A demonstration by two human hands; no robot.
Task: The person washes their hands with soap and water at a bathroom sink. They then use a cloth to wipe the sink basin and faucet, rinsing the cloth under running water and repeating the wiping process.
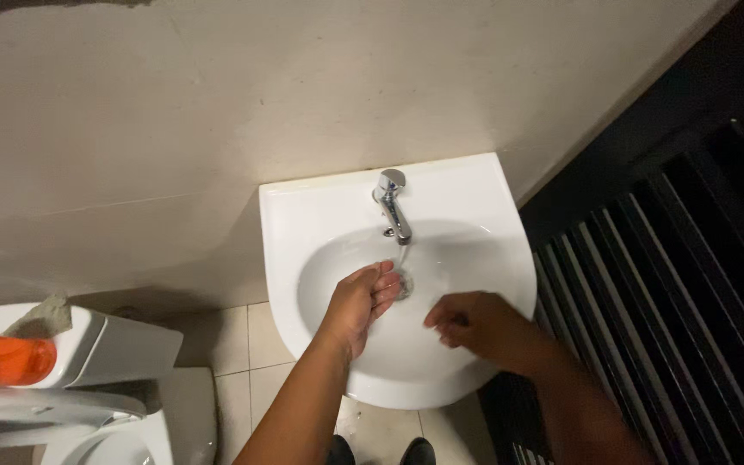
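- The sink [467, 202] is a white, glossy basin with a rounded front rim and a flat back edge set against a smooth beige wall [174, 129]
- A chrome tap [393, 205] stands at the middle of the sink's back ledge, its short spout pointing into the bowl; a thin stream of water [403, 257] falls from it toward the round metal drain [403, 285] at the bottom
- The left hand [365, 297] is inside the bowl, palm up and loosely cupped, fingers released and grasping nothing, its fingertips right at the falling water and beside the drain
- The right hand [474, 323] hovers over the front right part of the bowl, fingers curled loosely inward; it holds nothing and is apart from the left hand and from the tap
- The bowl holds only the running water and a wet sheen; whether water pools in it cannot be told
- At the lower left is a white toilet [131, 405] with a boxy tank and a curved seat; an orange translucent bottle [2, 359] lies on it, and a rough grey lump [45, 319] rests on top of the tank
- The floor [243, 344] under the sink is pale square tile with dark joints; two dark shoe tips [381, 450] show at the bottom edge
- A dark slatted panel [682, 284] with long parallel bars fills the right side
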